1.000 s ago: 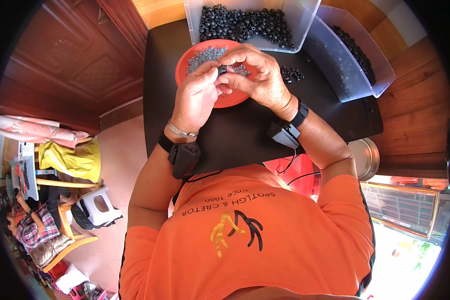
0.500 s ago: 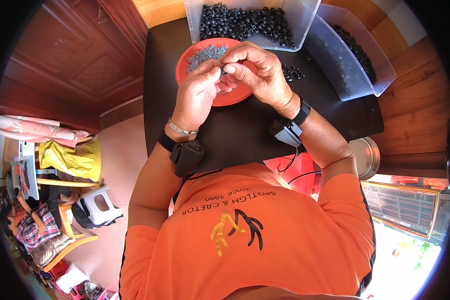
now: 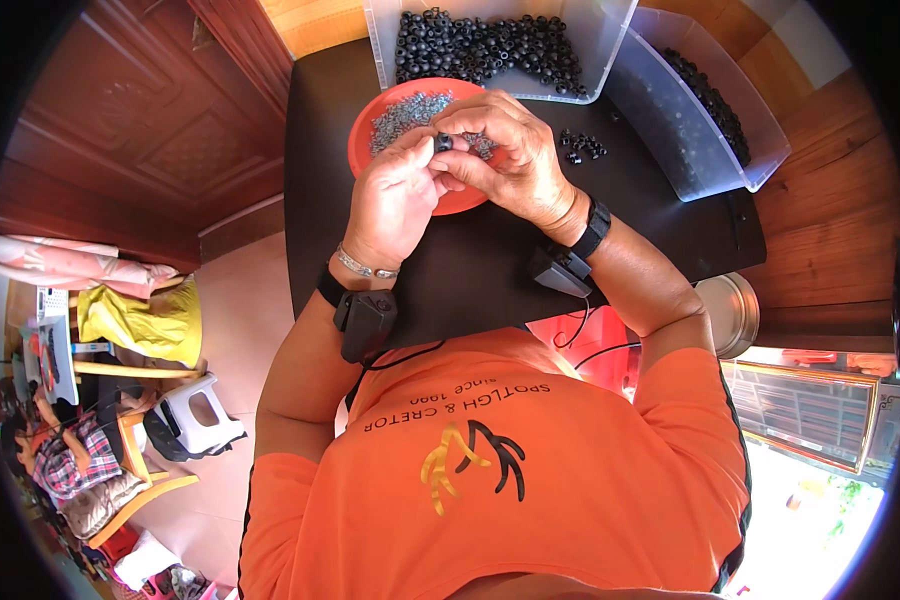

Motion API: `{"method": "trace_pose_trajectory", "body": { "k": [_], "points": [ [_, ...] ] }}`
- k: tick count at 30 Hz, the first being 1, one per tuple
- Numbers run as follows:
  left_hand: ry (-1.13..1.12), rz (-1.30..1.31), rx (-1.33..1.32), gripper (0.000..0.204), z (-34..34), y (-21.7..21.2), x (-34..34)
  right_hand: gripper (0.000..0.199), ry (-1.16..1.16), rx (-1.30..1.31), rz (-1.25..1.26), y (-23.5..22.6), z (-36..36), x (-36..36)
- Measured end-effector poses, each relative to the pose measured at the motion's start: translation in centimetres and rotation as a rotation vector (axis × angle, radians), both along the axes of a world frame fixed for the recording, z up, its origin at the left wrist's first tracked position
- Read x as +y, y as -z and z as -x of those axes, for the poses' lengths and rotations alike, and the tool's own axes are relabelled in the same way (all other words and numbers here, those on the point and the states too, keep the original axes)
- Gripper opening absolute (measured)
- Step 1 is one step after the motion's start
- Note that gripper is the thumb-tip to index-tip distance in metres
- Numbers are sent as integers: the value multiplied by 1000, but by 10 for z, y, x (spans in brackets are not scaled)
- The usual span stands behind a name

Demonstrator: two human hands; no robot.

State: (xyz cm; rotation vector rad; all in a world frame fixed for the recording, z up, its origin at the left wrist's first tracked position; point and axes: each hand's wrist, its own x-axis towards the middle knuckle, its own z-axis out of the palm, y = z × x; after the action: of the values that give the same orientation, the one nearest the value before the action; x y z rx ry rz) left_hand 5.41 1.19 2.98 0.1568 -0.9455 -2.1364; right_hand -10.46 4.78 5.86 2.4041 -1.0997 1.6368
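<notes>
A small, rounded black part (image 3: 443, 143), like a cap or a ring, is held up between my two hands above an orange-red plate (image 3: 361, 150). My left hand (image 3: 392, 195) pinches it from the left, thumb against it and the other fingers curled beneath. From the right, the thumb and forefinger of my right hand (image 3: 525, 165) close around the same part. Under the hands, the plate bears a heap of tiny silvery-blue metal pieces (image 3: 403, 117), too small to name. Right of the plate, several small black pieces (image 3: 582, 147) lie loose on the dark table (image 3: 470, 270).
A clear plastic bin (image 3: 602, 50) with many black rounded parts (image 3: 490, 48) stands at the table's far side. Another translucent bin (image 3: 660, 135) of black parts stands at right. Cabled black boxes (image 3: 368, 322) are strapped on both wrists. At left, a person (image 3: 70, 455) sits beyond a white stool (image 3: 200, 415).
My right fingers have spread slightly and shifted around the black part, which shows more plainly now. Both hands have stayed above the plate, and the loose black pieces are less covered.
</notes>
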Motion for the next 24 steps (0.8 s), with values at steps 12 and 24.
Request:
{"method": "trace_pose_trajectory", "body": {
  "k": [12, 24],
  "points": [
    [-110, 16, -63, 26, 4, -2, 8, 34, 93, 170, 120, 0, 0, -2],
    [-34, 18, -20, 22, 7, -4, 9, 25, 90, 201, 48, 1, 1, 0]
  ]
}}
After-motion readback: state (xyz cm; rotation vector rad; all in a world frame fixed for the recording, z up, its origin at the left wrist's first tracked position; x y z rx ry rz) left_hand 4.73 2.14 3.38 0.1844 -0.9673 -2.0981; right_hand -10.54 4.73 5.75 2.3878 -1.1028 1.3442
